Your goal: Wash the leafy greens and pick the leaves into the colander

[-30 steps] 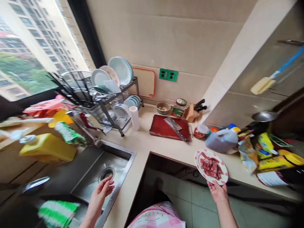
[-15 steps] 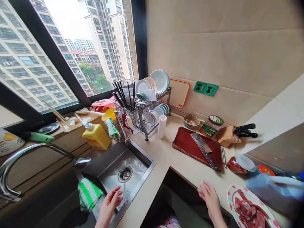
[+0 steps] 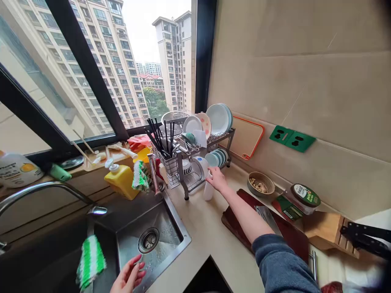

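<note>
— Reaching across the middle of the frame, the right hand (image 3: 217, 179) goes to the white roll (image 3: 209, 188) that stands upright on the tabletop (image 3: 210, 232), just beside the dish rack (image 3: 195, 162). Do you see it too?

— Yes. The fingers (image 3: 214, 174) are spread a little and lie on the top of the roll, but whether they already grip it I cannot tell. The forearm passes above the red cutting board (image 3: 271, 228).

— And the left hand (image 3: 130, 276)?

— It is at the bottom edge, left of centre, over the front rim of the sink (image 3: 159, 228). The palm is up, the fingers loosely curled and open, holding nothing.

— What is near it?

— A green and white cloth (image 3: 91, 260) to its left, and the drain (image 3: 148, 240) just above. A yellow soap bottle (image 3: 121, 181) stands behind the sink.
</note>
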Demonstrator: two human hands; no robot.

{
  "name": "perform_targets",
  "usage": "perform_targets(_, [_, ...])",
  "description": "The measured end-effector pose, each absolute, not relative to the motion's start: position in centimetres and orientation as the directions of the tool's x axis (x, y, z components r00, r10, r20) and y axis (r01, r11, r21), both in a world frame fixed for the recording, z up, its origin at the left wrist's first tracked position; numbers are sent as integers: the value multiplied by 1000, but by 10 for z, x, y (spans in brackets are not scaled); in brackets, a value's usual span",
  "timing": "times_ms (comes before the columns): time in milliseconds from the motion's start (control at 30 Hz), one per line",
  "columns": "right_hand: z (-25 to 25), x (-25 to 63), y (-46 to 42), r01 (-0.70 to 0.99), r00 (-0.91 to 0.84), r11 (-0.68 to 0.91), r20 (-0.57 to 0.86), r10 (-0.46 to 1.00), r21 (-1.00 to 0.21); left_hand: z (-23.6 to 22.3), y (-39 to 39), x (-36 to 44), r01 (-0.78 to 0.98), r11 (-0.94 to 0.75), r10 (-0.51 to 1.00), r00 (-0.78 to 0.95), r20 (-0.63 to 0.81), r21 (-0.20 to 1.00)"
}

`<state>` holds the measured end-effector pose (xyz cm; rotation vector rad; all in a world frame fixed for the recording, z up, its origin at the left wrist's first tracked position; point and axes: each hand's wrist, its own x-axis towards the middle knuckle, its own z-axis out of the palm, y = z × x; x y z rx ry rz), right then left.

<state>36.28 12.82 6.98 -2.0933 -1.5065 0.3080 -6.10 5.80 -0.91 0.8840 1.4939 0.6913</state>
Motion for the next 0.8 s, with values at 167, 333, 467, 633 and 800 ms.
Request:
perform_targets(167, [82, 475, 122, 808, 527, -378, 270, 806, -452, -13, 55, -36, 123, 512, 859, -80, -506, 850])
perform_targets(333, [71, 595, 130, 684, 722, -572, 303, 623, -453, -3, 47, -20, 134, 513, 853, -191, -486, 848])
perform_targets(467, [36, 630, 136, 586, 798, -665, 190, 572, -464, 7, 38, -11, 131, 503, 850, -254, -461, 854])
perform_targets(633, [24, 630, 141, 611, 766, -690, 71, 639, -388, -2, 33, -14, 188, 480, 862, -282, -421, 857])
perform_targets(800, [47, 598, 127, 725, 689, -584, 363, 628, -365, -5, 37, -27, 654, 224, 973, -185, -135, 723])
